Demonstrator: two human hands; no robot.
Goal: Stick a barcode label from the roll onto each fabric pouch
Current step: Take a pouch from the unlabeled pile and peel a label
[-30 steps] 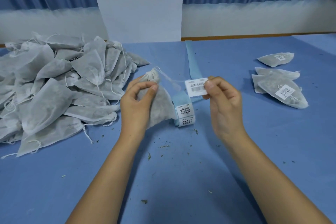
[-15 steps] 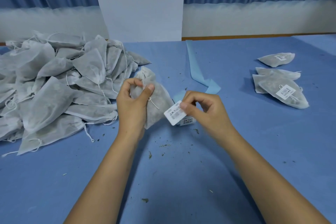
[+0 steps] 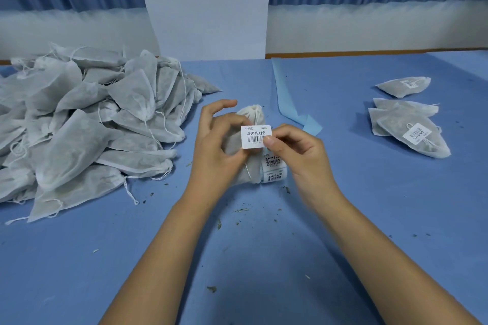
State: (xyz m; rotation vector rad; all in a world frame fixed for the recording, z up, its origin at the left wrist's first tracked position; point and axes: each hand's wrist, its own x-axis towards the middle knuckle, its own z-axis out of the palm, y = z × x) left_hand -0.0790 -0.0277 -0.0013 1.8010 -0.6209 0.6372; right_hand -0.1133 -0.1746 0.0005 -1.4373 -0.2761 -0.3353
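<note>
The pouch is held upright a little above the worktop, near the middle of the scene, with the roll standing just beside it on the right; it looks light and soft, a thin fabric bag with loose filling that would give under any press, so it is best held round its body, below the gathered drawstring neck, where the cloth can be kept flat enough to take a sticker; the label is lighter again, limp paper with a tacky back, likely to curl or cling to skin, and so best taken by one edge only; the left hand has its grip wrapped round the pouch from the left side, fingers curled behind it and the forefinger lifted free above; the right hand has its grip pinched on the label's right edge between thumb and forefinger, print facing the camera, in front of the upper part of the pouch; whether the label already touches the cloth I cannot tell; both forearms reach in from the near edge and meet at the pouch; the heap lies at far left, the labelled pouches well apart at right, and a blue backing strip trails away behind.
</note>
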